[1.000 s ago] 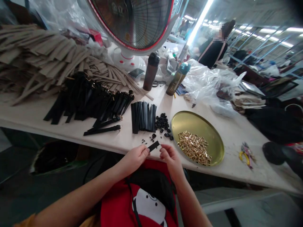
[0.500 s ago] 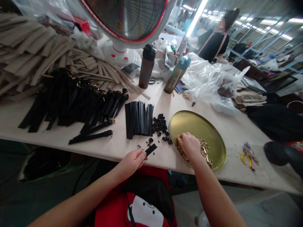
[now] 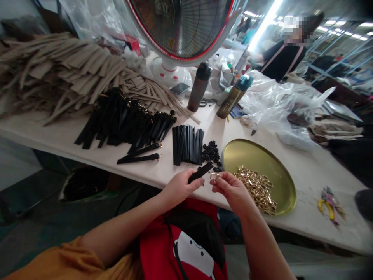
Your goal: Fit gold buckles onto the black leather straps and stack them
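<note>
Closed around a short black strap (image 3: 201, 172) is my left hand (image 3: 182, 186), above the table's front edge. My right hand (image 3: 230, 189) pinches a small gold buckle (image 3: 215, 176) close to the strap's free end; the two look apart. Right of that hand lies a heap of gold buckles (image 3: 258, 188) in an oval gold tray (image 3: 250, 151). Behind my hands sit a row of flat black straps (image 3: 188, 144) and a pile of small black loops (image 3: 211, 151). Further left are black straps with gold buckles fitted (image 3: 125, 120).
Two bottles, one dark (image 3: 199, 87) and one with a blue cap (image 3: 234, 97), stand behind the straps. A fan (image 3: 180, 31) rises at the back. Beige strips (image 3: 64, 74) are heaped left, plastic bags (image 3: 285, 101) right. Pliers (image 3: 329, 204) lie at the right. A person (image 3: 284, 58) is beyond.
My right hand has left the tray and moved left with a gold buckle in its fingers. My left hand has raised the strap towards it. The camera view has shifted left.
</note>
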`<action>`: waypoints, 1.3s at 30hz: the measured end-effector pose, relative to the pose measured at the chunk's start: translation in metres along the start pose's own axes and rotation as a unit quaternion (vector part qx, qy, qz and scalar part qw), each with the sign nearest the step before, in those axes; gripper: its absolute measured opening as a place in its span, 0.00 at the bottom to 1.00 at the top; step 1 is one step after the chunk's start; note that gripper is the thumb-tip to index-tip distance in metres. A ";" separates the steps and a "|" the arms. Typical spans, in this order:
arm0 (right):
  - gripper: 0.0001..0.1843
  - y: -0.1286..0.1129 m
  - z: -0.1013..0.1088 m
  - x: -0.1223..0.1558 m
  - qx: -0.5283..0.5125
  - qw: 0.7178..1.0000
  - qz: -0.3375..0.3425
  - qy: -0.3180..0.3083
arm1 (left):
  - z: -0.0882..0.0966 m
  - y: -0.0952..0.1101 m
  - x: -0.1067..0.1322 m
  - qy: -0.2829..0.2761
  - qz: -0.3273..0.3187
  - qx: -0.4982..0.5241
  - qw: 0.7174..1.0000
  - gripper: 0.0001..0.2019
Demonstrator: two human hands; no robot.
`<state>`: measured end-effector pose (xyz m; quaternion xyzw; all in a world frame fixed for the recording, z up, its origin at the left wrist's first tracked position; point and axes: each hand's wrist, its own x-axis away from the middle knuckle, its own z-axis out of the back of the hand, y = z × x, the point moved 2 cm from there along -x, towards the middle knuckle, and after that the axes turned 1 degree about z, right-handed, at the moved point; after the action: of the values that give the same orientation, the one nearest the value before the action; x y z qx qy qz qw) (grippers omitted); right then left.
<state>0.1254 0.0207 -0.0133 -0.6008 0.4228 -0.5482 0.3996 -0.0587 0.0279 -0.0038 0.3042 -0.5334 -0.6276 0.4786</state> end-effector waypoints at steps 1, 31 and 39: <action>0.14 0.002 -0.011 0.008 -0.041 0.999 -0.021 -0.017 | 0.000 0.001 0.000 -0.005 -0.003 0.010 1.000 0.15; 0.11 0.051 -0.059 0.041 -0.229 0.970 -0.050 0.068 | -0.007 -0.010 0.028 -0.100 0.019 -0.084 0.991 0.09; 0.13 0.053 -0.051 0.033 -0.200 0.976 -0.056 0.060 | -0.017 -0.024 0.019 -0.139 0.083 0.061 0.985 0.11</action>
<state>0.0718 -0.0281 -0.0484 -0.6572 0.5132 -0.5090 0.2137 -0.0566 0.0035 -0.0291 0.1969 -0.6555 -0.5882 0.4308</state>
